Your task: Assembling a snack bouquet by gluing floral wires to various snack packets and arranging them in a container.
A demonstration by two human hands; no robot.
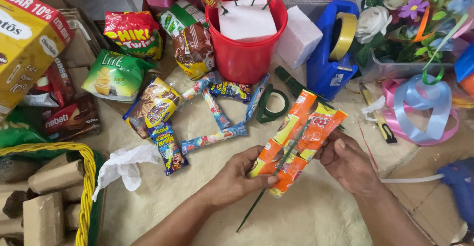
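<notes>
Hands meet over the middle of the cream cloth (316, 211): left hand (237, 174) pinches the orange snack packets (296, 137) against a thin green stick (276, 169), right hand (348, 159) clasps their far edge, steadying both together.

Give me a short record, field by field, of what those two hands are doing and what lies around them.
left hand: grips the lower end of the orange snack packets
right hand: holds the packets' right edge
green stick: lies along the packets, poking out below
red bucket: behind, white foam block inside
tape dispenser: blue, right of the bucket
green tape roll: flat on the cloth
yellow basket: at left, holds brown wrapped blocks
ribbons: pink and blue, at right
</notes>
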